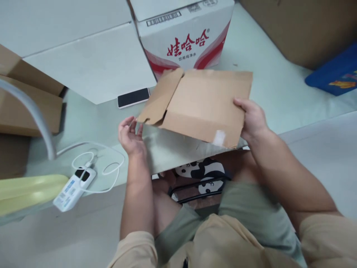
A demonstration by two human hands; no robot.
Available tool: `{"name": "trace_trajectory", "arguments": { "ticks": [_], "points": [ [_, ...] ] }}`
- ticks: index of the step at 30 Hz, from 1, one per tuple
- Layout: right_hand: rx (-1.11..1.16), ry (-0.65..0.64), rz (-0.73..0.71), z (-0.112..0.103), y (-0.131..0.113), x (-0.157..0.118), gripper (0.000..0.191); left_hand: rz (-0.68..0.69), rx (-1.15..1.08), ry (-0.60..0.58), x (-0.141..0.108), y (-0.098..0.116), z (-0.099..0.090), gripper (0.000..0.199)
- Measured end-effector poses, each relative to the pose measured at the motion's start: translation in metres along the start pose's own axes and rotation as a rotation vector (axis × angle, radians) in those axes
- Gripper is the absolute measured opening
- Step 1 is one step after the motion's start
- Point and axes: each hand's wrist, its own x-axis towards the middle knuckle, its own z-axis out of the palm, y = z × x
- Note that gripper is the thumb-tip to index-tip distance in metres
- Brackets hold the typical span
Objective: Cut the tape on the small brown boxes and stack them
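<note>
The right hand [254, 118] pinches the brown cardboard [206, 104], and the left hand [131, 137], loosely curled, touches its other end. The cardboard, long side to side, tilts in front of the white box [186, 41], above the pale green tabletop [279, 93].

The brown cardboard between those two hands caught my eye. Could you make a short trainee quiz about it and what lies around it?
1. Multiple choice: which hand's thumb lies on the broad face of the brown cardboard?
(a) left
(b) right
(c) neither

2. True or false: a white cable is plugged into the white device.

3. Fill in the blank: the large lettering on the white box is coloured ____.

Key: 1 b, the right hand; 2 true; 3 red.
</note>
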Motion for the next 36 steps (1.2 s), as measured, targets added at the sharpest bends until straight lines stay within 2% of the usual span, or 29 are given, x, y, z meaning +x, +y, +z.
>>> {"name": "trace_trajectory", "arguments": {
  "ticks": [2,4,8,11,13,14,16,17,18,21,23,26,30,31,33,36],
  "points": [
    [0.191,0.208,0.056,-0.017,-0.007,-0.011,0.03,-0.037,-0.028,0.0,-0.003,0.005,-0.001,0.033],
    [0.287,0.347,0.077,-0.038,-0.012,-0.024,0.031,-0.057,-0.063,0.004,-0.006,0.01,-0.001,0.032],
    [0.17,0.52,0.056,-0.075,-0.021,-0.037,0.03,-0.086,-0.093,-0.031,-0.009,0.016,0.001,0.032],
    [0.05,0.715,0.0,-0.083,-0.032,-0.011,0.018,-0.097,-0.105,-0.044,-0.008,0.017,0.005,0.032],
    [0.001,0.782,-0.041,-0.079,-0.044,0.026,0.025,-0.103,-0.113,-0.047,-0.008,0.017,0.008,0.032],
    [-0.01,0.77,-0.058,-0.075,-0.05,0.048,0.028,-0.108,-0.115,-0.049,-0.008,0.017,0.01,0.032],
    [-0.005,0.626,-0.102,-0.065,-0.062,0.094,0.029,-0.118,-0.125,-0.046,-0.008,0.017,0.014,0.029],
    [-0.005,0.5,-0.056,-0.06,-0.067,0.114,0.026,-0.123,-0.134,-0.038,-0.008,0.017,0.016,0.028],
    [-0.029,0.464,-0.014,-0.054,-0.07,0.131,0.025,-0.126,-0.145,-0.025,-0.007,0.017,0.017,0.028],
    [-0.127,0.351,0.075,-0.036,-0.069,0.153,0.015,-0.116,-0.167,0.005,-0.006,0.017,0.019,0.027],
    [-0.167,0.264,0.105,-0.025,-0.058,0.145,0.013,-0.1,-0.17,-0.006,-0.005,0.017,0.017,0.026],
    [-0.338,0.104,0.129,-0.011,-0.036,0.114,0.016,-0.095,-0.196,-0.024,-0.004,0.019,0.013,0.025],
    [-0.978,-0.312,0.11,0.009,-0.008,0.069,0.033,-0.081,-0.242,-0.026,-0.006,0.027,0.007,0.026],
    [-1.086,-0.379,0.106,0.015,-0.004,0.06,0.034,-0.073,-0.253,-0.028,-0.007,0.03,0.005,0.025],
    [-1.217,-0.431,0.088,0.027,0.0,0.045,0.025,-0.057,-0.283,-0.021,-0.009,0.036,0.001,0.023],
    [-1.353,-0.43,0.014,0.048,-0.005,0.026,0.02,-0.026,-0.338,0.014,-0.01,0.044,-0.011,0.021]
  ]
}}
